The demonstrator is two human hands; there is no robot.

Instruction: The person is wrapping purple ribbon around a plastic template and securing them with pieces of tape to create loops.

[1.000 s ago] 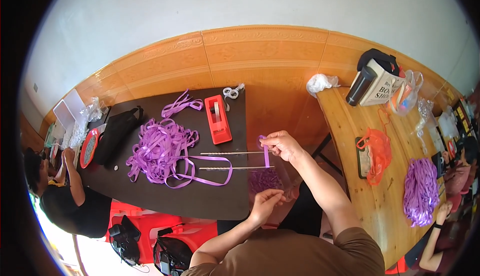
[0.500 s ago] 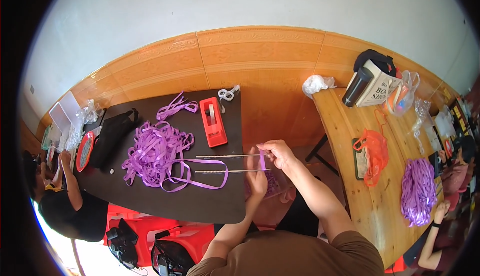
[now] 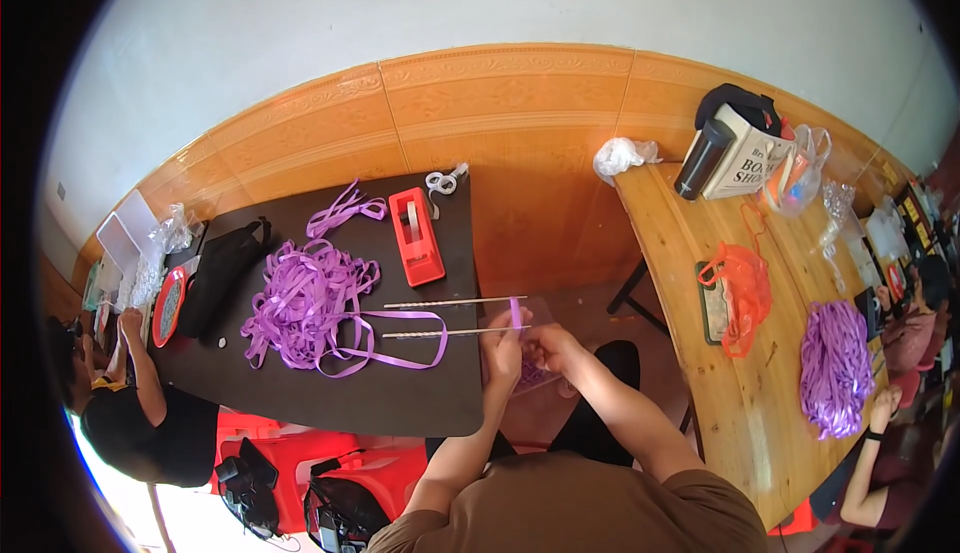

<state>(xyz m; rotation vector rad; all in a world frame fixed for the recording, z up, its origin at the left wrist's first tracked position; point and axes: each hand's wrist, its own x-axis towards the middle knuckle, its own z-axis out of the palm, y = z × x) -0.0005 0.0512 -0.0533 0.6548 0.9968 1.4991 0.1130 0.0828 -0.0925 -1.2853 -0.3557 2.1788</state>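
Left hand (image 3: 503, 345) and right hand (image 3: 548, 345) pinched together on one purple ribbon (image 3: 515, 311) at two thin rods (image 3: 455, 317), one ribbon heap (image 3: 305, 298), one red tape dispenser (image 3: 416, 236), one dark table (image 3: 400, 393)

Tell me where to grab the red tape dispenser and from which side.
Grip the red tape dispenser across its long narrow body, near the middle, coming from above. It lies flat on the dark table with both long sides clear; the purple ribbon pile sits apart on its left.
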